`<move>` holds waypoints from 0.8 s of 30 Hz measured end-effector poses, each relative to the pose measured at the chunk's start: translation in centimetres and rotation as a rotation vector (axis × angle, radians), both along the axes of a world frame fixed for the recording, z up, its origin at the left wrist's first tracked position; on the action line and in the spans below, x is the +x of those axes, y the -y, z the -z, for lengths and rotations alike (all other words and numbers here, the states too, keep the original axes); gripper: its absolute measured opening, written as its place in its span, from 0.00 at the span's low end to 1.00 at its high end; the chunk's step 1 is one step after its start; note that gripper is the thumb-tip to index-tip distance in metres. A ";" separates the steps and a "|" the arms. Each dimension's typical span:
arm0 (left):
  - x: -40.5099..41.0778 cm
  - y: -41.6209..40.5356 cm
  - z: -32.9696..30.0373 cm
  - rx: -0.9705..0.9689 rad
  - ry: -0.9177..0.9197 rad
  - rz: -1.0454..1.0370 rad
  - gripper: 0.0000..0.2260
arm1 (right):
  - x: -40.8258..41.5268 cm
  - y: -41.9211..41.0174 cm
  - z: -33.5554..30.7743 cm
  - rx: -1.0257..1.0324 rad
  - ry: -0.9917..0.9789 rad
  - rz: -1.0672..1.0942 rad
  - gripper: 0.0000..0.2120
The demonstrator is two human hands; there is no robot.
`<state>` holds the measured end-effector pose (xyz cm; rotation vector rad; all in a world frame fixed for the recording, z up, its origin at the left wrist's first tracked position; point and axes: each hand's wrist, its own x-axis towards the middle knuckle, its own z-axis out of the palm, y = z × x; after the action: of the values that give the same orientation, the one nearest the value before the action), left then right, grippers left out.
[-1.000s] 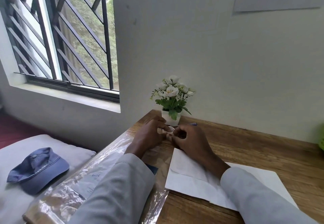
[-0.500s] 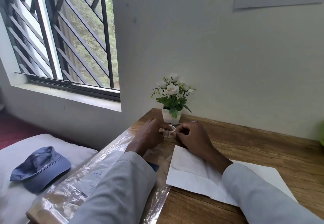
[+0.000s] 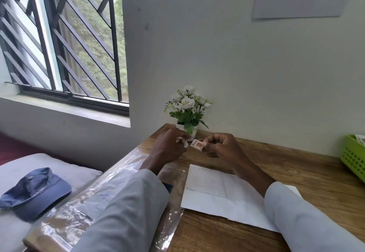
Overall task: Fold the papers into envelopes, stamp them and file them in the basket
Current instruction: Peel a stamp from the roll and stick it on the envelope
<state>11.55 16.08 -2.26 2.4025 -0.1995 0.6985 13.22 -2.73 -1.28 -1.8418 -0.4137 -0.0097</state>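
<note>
While both hands are raised over the far part of the wooden desk (image 3: 296, 174), the right hand (image 3: 223, 148) pinches a small stamp (image 3: 197, 144).

Stamp held between right thumb and fingertips, clear of the desk, just in front of the potted white flowers (image 3: 187, 109). Left hand (image 3: 167, 147) has fingers curled, pinching a small white scrap (image 3: 184, 143); its nature cannot be told. Folded white paper (image 3: 217, 192) lies flat on the desk, nearer than the hands. Green basket (image 3: 353, 157) stands at the far right edge, well apart from the stamp. Clear plastic sleeve (image 3: 94, 206) lies under the left forearm.
</note>
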 end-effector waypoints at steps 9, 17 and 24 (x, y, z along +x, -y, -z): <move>-2.7 6.8 -1.7 -0.327 -0.036 0.513 0.13 | -4.1 8.0 -1.2 -0.003 -0.067 0.055 0.04; -3.6 10.8 -2.1 -0.124 -0.069 0.563 0.03 | -8.1 13.9 -1.9 -0.139 -0.080 0.063 0.11; -4.5 14.6 -4.0 0.000 -0.176 0.630 0.14 | -10.1 16.8 -2.8 -0.137 -0.042 0.075 0.16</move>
<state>7.05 1.44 1.70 2.1962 -0.8317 0.1933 3.09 -19.52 1.56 -1.9879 -0.3221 0.0064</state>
